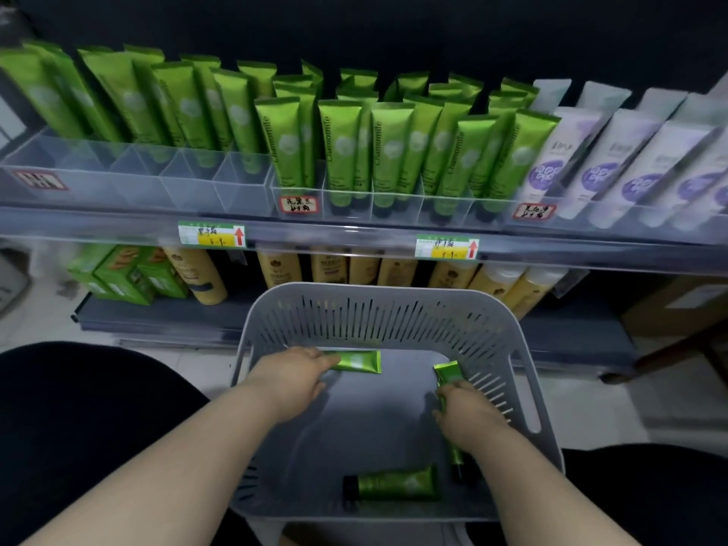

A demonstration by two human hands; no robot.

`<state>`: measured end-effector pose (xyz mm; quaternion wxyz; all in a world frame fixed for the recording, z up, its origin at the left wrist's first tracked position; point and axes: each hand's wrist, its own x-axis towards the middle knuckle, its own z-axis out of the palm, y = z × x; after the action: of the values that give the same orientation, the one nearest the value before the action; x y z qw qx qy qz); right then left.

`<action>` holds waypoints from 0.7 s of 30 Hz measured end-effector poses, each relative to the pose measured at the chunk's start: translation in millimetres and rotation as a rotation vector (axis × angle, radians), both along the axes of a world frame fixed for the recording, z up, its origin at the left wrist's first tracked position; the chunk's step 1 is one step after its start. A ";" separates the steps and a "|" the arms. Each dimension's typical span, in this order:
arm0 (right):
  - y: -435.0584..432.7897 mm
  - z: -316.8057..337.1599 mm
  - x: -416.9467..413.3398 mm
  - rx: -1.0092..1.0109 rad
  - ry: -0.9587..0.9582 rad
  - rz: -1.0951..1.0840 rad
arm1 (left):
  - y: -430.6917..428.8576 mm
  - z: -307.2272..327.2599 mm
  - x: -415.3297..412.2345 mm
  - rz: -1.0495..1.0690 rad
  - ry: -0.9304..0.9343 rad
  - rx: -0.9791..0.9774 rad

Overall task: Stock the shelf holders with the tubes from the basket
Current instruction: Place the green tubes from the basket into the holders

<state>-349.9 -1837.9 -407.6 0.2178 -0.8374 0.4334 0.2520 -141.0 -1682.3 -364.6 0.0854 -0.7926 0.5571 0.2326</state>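
Basket (272, 309) sits at 6 o'clock below the shelf, and I count three green tubes in it.

- Left hand (293, 374): it reaches toward 1 o'clock with its fingers over the left end of the far tube (360, 361). The tube's long axis runs 9 to 3 along the back wall. I cannot tell whether the fingers have closed on it.
- Right hand (467, 411): its fingers are curled round the side tube (448, 373), which lies against the right wall. Its axis runs roughly 12 to 6, with the crimped end at 12 and the cap end showing below the wrist.
- Loose tube (394, 482): it lies near the front wall on a 9-to-3 axis with the cap at 9. It is at 7 o'clock from the right hand, which is the nearer one.

Shelf holders (189, 179): the front cells that look empty lie at 10 to 11 o'clock from the basket, on the left hand's side. My judgement is that each tube must be turned upright, cap down, before it goes in.
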 end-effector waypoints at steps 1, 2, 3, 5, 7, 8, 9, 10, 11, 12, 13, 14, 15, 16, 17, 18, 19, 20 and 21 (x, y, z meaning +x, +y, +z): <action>-2.3 -3.1 2.2 -0.001 -0.006 -0.011 | -4.1 -2.5 -0.5 -0.002 -0.002 0.011; -4.7 -6.3 4.6 -0.007 -0.020 -0.025 | -8.4 -4.9 -1.1 -0.003 0.001 0.014; -6.6 -9.1 6.7 -0.011 -0.035 -0.046 | -12.5 -7.3 -1.8 -0.004 0.005 0.015; -9.9 -14.6 9.5 -0.023 -0.055 -0.094 | -20.3 -12.2 -3.3 0.001 0.018 0.018; -13.6 -22.2 10.3 -0.022 -0.059 -0.150 | -27.3 -19.6 -3.7 0.009 0.039 0.028; -15.1 -26.2 10.3 -0.016 -0.055 -0.184 | -30.7 -24.5 -3.3 0.009 0.047 0.037; -16.6 -29.9 10.1 -0.011 -0.050 -0.223 | -33.5 -30.1 -2.4 0.007 0.051 0.050; -18.3 -33.7 10.8 -0.013 -0.050 -0.258 | -36.2 -36.7 -0.9 0.008 0.054 0.066; -19.9 -37.0 11.6 -0.018 -0.051 -0.284 | -38.8 -43.8 1.1 0.013 0.059 0.082; -21.8 -40.2 13.1 -0.027 -0.055 -0.300 | -41.3 -50.5 3.6 0.018 0.060 0.091; -23.4 -42.1 14.9 -0.031 -0.051 -0.314 | -43.1 -56.9 6.4 0.025 0.062 0.095; -24.8 -44.2 16.5 -0.030 -0.046 -0.326 | -44.3 -63.4 9.2 0.034 0.065 0.096; -25.8 -46.5 17.8 -0.032 -0.045 -0.331 | -45.1 -70.0 12.1 0.048 0.070 0.099; -26.1 -49.4 18.5 -0.036 -0.048 -0.324 | -45.6 -76.5 15.3 0.062 0.071 0.101; -25.8 -51.7 18.6 -0.038 -0.046 -0.313 | -46.3 -83.0 18.3 0.076 0.068 0.104; -25.3 -53.5 18.9 -0.040 -0.042 -0.305 | -47.1 -89.4 20.6 0.087 0.061 0.105; -24.8 -55.8 19.1 -0.042 -0.035 -0.299 | -48.2 -95.3 22.1 0.098 0.056 0.104; -24.2 -57.5 19.9 -0.043 -0.028 -0.299 | -49.5 -100.2 22.5 0.106 0.052 0.103; -23.4 -59.3 20.8 -0.040 -0.027 -0.304 | -50.9 -104.0 22.0 0.111 0.047 0.102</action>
<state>-329.1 -1861.4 -466.8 0.2423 -0.7697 0.5572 0.1961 -119.0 -1733.2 -468.6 0.0998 -0.8112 0.5016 0.2835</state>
